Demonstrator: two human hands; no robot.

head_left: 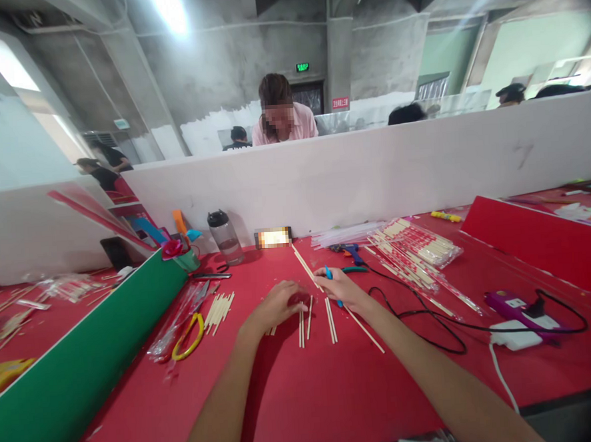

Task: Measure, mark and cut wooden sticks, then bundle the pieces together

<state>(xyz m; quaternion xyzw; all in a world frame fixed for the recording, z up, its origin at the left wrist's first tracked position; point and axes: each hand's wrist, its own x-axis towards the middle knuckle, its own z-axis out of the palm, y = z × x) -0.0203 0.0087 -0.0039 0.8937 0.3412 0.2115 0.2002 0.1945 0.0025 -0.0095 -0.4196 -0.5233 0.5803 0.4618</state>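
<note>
nearside right of the water bottle (225, 237), short sticks (330, 320) lie grouped, seemingly for ready reach, the right hand (338, 288) grasping a blue tool (329, 273), the left hand (282, 304) curled, its grip unclear.

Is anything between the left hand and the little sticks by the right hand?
Yes, a few other short sticks lie on the red table between the left hand and those little sticks. Nothing tall shows there.

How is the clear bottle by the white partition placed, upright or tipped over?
Upright: the bottle has its black lid at the top and its base down on the red table.
</note>
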